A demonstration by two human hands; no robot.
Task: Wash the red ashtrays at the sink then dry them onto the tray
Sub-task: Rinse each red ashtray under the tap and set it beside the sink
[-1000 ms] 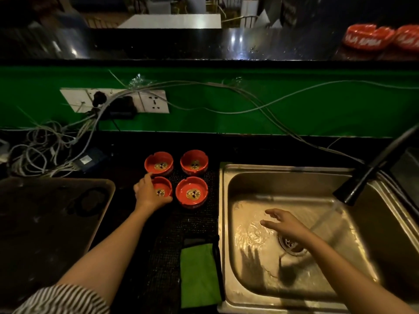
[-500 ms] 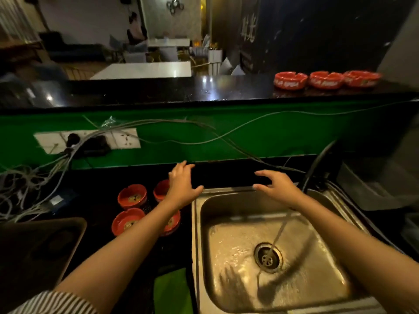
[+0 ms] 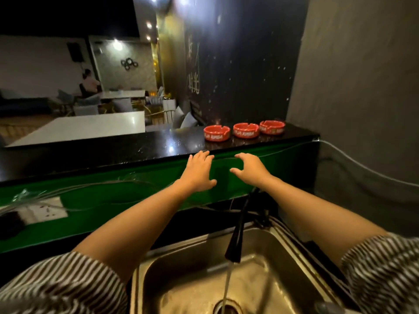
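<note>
Left hand: the left hand (image 3: 199, 172) is stretched out ahead, fingers straight and spread, thumb out to the side, holding nothing. Its fingertips sit level with the front edge of the ledge (image 3: 136, 150); contact can't be judged.
Right hand: the right hand (image 3: 249, 168) is up alongside it, fingers loosely curved with the thumb hooked under, and empty too.
Hands together: side by side, a small gap between them, both raised in front of the green wall (image 3: 113, 196) and well short of the ashtrays.
Ashtrays: three red ashtrays (image 3: 246, 130) stand in a row on the black ledge, far right, close together and upright, white lettering on their sides. They are beyond and slightly right of the hands.
Sink: the steel sink (image 3: 204, 268) lies directly below the arms.
Tap: the black tap (image 3: 237, 236) leans over the basin, and a thin stream of water (image 3: 226, 288) runs from it towards the drain (image 3: 229, 308).
Sleeves: striped sleeves (image 3: 68, 288) fill both lower corners.
Left side: a white socket plate (image 3: 47, 209) on the green wall, with thin cables (image 3: 102, 184) running past it.
Background: a dim room with white tables (image 3: 90, 125) behind the ledge.
</note>
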